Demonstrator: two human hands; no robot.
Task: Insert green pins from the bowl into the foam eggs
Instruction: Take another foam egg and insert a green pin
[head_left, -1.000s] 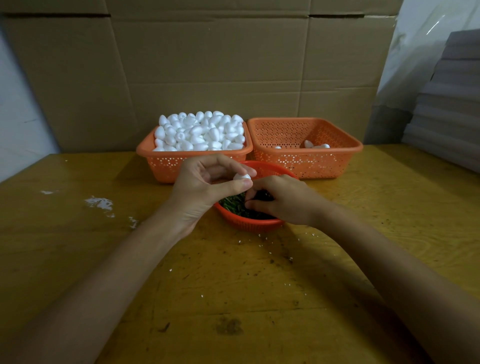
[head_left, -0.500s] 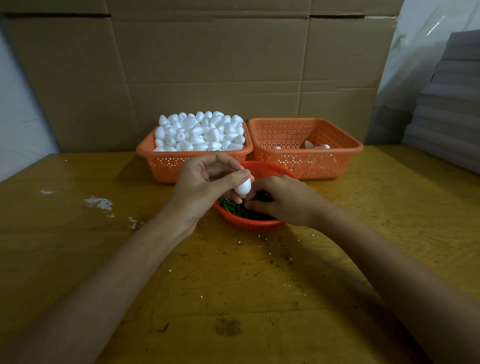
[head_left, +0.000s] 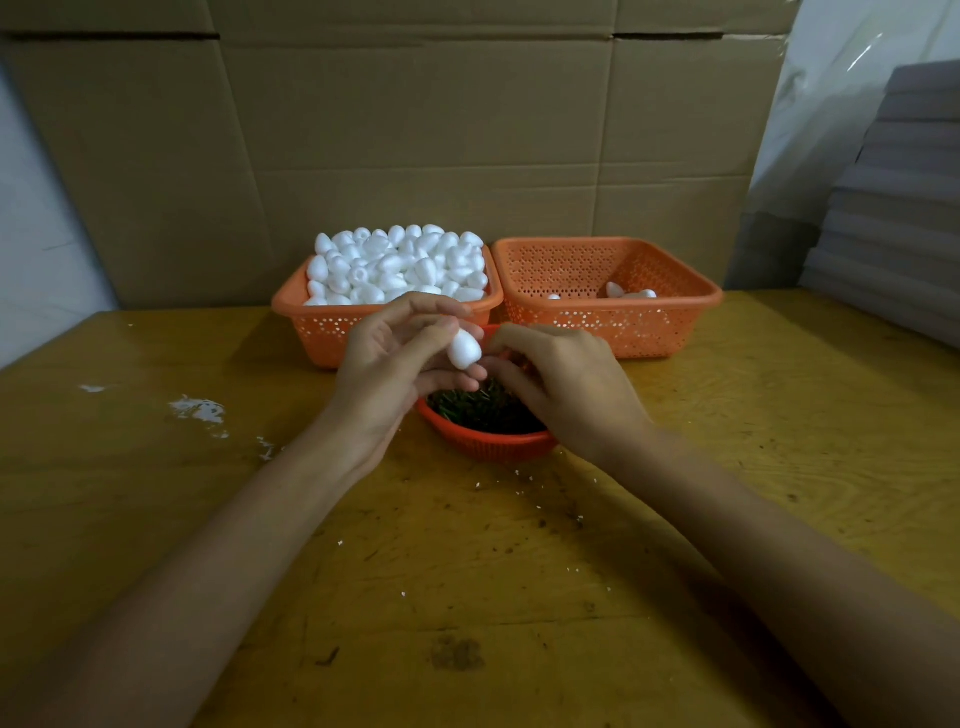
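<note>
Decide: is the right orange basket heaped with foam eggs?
No, the right basket holds only a few eggs; the left basket is heaped.

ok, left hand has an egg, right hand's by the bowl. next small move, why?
Likely push a pin into the lower end of the foam egg with the right hand. The left hand pinches the egg above the bowl of green pins; the right hand is curled beside it, though no pin is visible in it.

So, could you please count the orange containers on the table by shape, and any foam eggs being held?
Square orange plastic mesh baskets: 2
Round orange plastic bowl: 1
White foam egg held in the left hand: 1
Total: 4
</note>
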